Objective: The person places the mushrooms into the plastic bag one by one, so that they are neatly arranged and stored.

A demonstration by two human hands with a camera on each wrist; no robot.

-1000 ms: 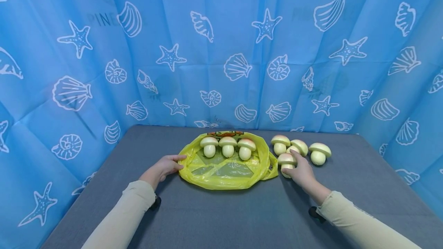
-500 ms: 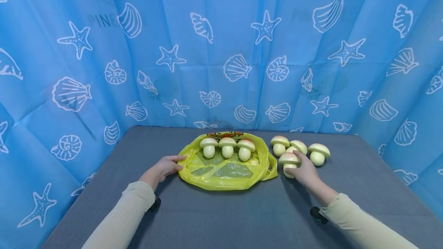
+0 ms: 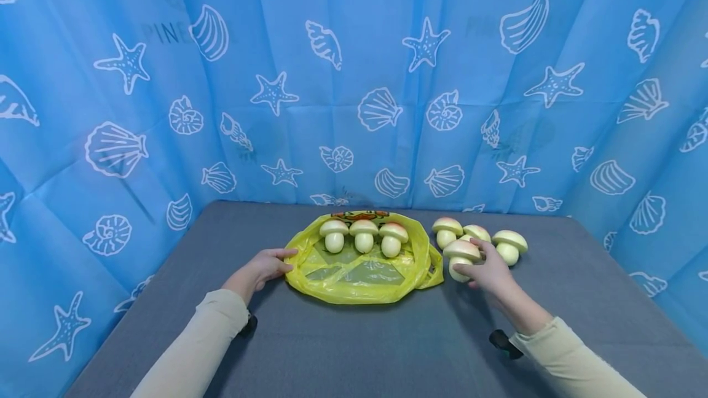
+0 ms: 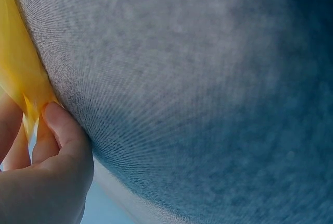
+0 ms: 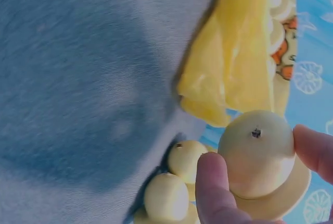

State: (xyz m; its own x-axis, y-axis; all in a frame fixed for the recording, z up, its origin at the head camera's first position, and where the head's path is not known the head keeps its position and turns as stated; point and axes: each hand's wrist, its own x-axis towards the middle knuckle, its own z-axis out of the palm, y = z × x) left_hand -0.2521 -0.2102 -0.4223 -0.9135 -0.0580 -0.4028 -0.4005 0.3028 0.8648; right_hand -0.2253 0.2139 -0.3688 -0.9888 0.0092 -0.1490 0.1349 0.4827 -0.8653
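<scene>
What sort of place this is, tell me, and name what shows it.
Probably a staged tabletop setup: a gray table with a blue seashell-print curtain behind and beside it, and mushroom-shaped pieces in and beside a yellow bag.
</scene>
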